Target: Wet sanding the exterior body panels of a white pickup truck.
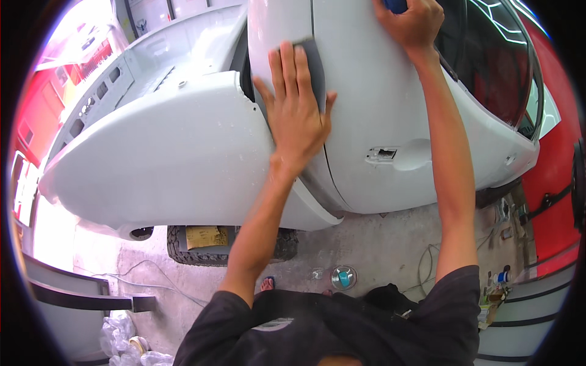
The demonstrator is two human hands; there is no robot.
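My left hand lies flat, fingers stretched out, on a dark grey sheet, which looks like abrasive paper, against the white body of a pickup, just behind the seam of the door. Higher up at the right, my right hand is closed on a blue object, partly cut off by the top edge. Below it are the door's handle recess and the dark side window. A white side panel of the cargo bed extends to the left.
Under the panel is a tyre with cardboard. A round container with teal contents stands on the concrete floor among hoses. Plastic wrapping lies lower left, assorted supplies lower right. A red panel stands at the right.
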